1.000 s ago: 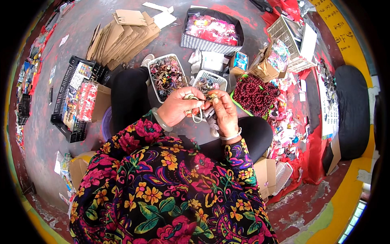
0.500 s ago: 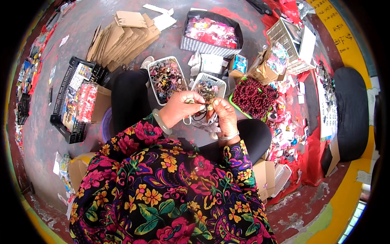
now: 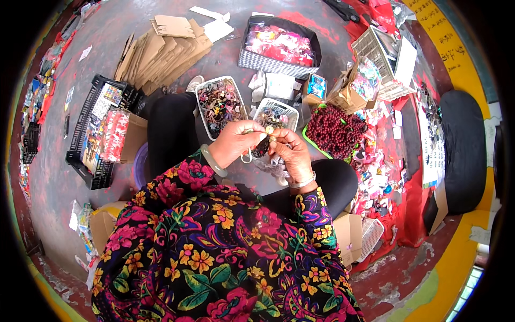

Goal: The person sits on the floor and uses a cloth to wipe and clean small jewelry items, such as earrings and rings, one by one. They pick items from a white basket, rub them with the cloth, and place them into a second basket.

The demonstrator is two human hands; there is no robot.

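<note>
Shifted up and left, a small yellowish piece (image 3: 269, 130) sat pinched (partly hidden) between left hand (image 3: 234, 142) and right hand (image 3: 292, 156), over the floor's (image 3: 91, 153) middle; dark writing (image 3: 448, 48) marked its right-edge yellow band (image 3: 460, 64).

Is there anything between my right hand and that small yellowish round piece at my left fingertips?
Nothing visible stands in the way: your right hand's fingertips are right beside the small yellowish round piece at your left hand's fingertips. Whether they touch is too small to tell.
</note>
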